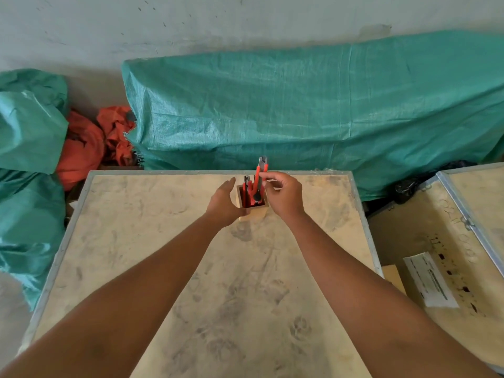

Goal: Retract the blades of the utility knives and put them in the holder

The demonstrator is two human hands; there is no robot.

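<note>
Wooden holder (252,211) stands upright near the far edge of a scuffed plywood crate top (191,268) with a metal rim. Holder is square and open at the top, its interior dark red. Left hand (223,205) rests against the holder's left wall, palm toward it, fingers extended and held loosely together, thumb low against the front corner; it braces the box rather than gripping any knife. Right hand (283,195) sits just right of the holder, thumb and forefinger pinched on the upper part of a red utility knife (258,181), remaining fingers curled loosely behind. That knife stands near upright, tilted slightly, its lower end with a black knob already inside the holder, its grey metal tip projecting well above the rim. Cannot tell whether any blade is exposed at the tip. At least one more red-and-black utility knife (246,186) stands in the left part of the holder, shorter in view, top just above the rim; exact count inside is unclear. Both forearms are bare and reach in from the near edge. Behind the crate lies a long bundle under green woven tarpaulin (313,110), more green sacks (30,132) at left, crumpled orange cloth (87,143) between them. A second plywood crate (436,241) sits at right with a white paper label (429,279) on its surface.
</note>
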